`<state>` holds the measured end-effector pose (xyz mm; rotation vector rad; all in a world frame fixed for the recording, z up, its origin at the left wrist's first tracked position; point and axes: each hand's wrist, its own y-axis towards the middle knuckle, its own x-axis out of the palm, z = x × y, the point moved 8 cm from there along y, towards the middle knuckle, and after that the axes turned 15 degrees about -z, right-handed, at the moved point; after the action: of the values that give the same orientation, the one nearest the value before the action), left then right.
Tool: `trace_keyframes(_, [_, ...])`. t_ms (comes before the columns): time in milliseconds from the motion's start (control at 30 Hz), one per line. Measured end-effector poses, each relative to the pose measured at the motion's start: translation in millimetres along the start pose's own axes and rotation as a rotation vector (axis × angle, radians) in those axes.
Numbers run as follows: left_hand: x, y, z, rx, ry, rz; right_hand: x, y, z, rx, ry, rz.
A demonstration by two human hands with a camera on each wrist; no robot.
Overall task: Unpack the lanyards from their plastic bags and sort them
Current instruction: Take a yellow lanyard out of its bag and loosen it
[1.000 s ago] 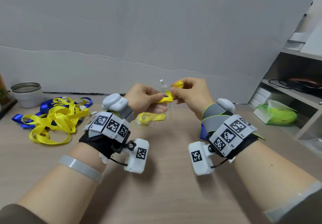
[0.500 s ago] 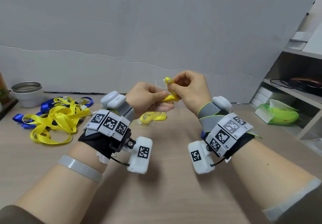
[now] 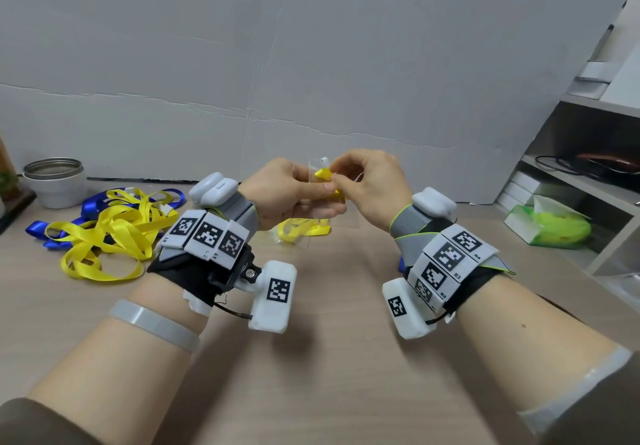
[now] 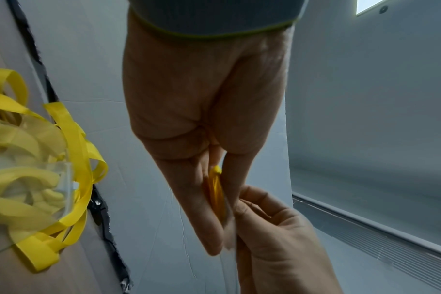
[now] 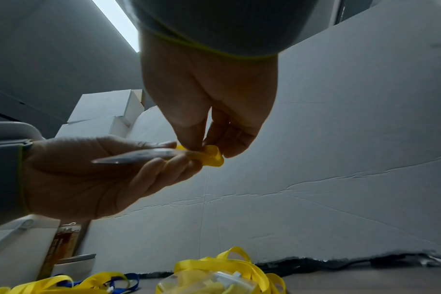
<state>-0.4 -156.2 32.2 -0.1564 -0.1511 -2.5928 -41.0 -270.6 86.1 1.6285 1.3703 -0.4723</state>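
A folded yellow lanyard (image 3: 325,178) sits half inside a clear plastic bag (image 5: 139,156), raised above the wooden table (image 3: 329,358). My left hand (image 3: 322,192) pinches the bag with the lanyard between thumb and fingers. My right hand (image 3: 341,176) pinches the yellow end that sticks out of the bag mouth, as the right wrist view shows (image 5: 212,157). Beneath the hands, a second yellow lanyard in its bag (image 3: 301,229) lies on the table. A loose pile of yellow and blue lanyards (image 3: 104,233) lies at the left.
A white cup with a steel rim (image 3: 55,183) stands at the back left by the grey board wall (image 3: 311,63). A shelf unit (image 3: 571,184) with a green-and-white pack (image 3: 550,228) stands at the right. Something blue (image 3: 401,265) shows behind my right wrist.
Both hands have stayed together above the table and drifted slightly left. My right hand's pinch has shifted along the yellow lanyard, closer to my left thumb.
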Motion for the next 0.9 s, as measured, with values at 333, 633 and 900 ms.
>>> trace_keyframes(333, [0,1,2,0.016,0.037,0.027,-1,-4,-9,-0.071,-0.096,0.007])
trace_keyframes(633, [-9,-4,1,-0.005,-0.010,0.035,16,-8,-22,-0.141,-0.351,-0.235])
trace_keyframes(900, [-1,-5,-1,-0.049,-0.057,-0.068,19,-7,-23,-0.136,-0.416,-0.277])
